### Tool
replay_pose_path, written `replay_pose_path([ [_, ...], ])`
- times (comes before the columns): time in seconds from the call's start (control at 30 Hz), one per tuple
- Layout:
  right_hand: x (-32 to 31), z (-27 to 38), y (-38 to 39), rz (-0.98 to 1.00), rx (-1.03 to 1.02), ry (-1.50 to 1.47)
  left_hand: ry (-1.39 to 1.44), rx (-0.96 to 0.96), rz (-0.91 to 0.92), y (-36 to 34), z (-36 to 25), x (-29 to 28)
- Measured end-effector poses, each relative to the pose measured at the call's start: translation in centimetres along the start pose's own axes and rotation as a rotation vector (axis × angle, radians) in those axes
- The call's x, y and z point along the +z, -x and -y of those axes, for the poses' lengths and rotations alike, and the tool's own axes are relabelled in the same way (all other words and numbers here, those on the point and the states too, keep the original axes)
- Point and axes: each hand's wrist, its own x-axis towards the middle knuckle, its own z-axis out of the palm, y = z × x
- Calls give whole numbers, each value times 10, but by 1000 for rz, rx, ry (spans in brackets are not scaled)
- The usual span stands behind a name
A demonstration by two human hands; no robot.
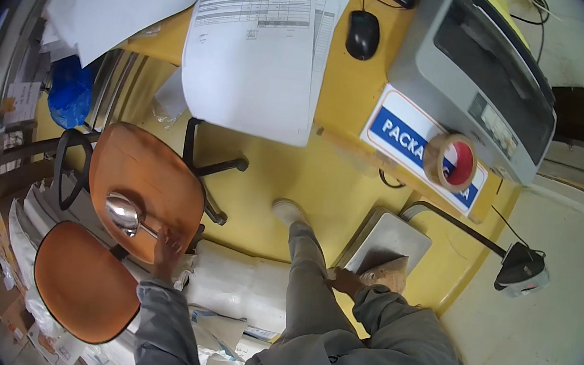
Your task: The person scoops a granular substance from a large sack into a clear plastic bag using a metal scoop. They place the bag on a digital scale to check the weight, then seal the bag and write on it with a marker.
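Note:
My left hand (169, 246) is closed around the handle of a shiny metal scoop (123, 213). The scoop's rounded bowl is over the orange chair seat (154, 173); whether it touches the seat I cannot tell. Low on the right, my right hand (347, 281) is beside a brown bag (387, 273), close to my knee. Its fingers are small and partly hidden, so their grip does not show. The bag stands at the near edge of a weighing scale's metal platform (394, 237), partly covered by my right sleeve.
Ahead, a yellow desk (338, 101) bears papers (257, 54), a black mouse (362, 35), a grey printer (480, 74) and a tape roll (450, 162). The scale's display head (523, 271) is at right. White wrapped bundles (239, 285) lie beside my legs; a blue bag (69, 93) hangs left.

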Motion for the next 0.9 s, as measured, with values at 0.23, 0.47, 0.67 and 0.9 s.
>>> replay_pose_path([
  [0.23, 55, -204, 4, -399, 182, 407, -629, 21, 78, 147, 155, -42],
  [0.47, 171, -315, 76, -359, 495, 36, -684, -94, -6, 240, 387, -228],
  [0.67, 239, -344, 112, -612, 127, 525, -1057, -287, 63, 310, 545, -436],
  [0.9, 121, -255, 149, -593, 74, -36, -680, 47, 66, 292, 502, -327],
])
